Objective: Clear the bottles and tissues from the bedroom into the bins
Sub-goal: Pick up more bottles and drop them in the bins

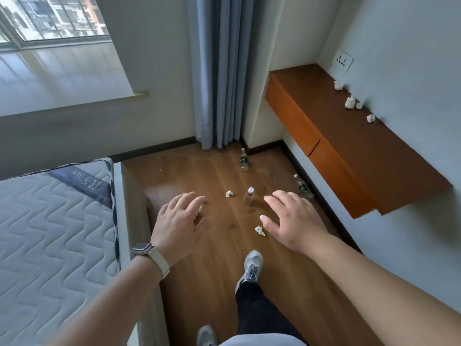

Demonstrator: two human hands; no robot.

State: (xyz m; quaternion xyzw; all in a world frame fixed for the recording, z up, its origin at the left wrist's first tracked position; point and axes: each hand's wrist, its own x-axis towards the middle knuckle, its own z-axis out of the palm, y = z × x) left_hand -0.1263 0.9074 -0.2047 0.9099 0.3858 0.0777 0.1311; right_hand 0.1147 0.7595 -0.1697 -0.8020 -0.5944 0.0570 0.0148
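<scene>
Left hand [179,221] and right hand [295,219] are held spread, empty. The tissue [260,231] should be pinched first; another is maybe hidden.

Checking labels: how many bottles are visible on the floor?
3: far bottle by the curtain; middle bottle between left hand and right hand; right bottle under the wall desk. The left hand may hide more.
</scene>
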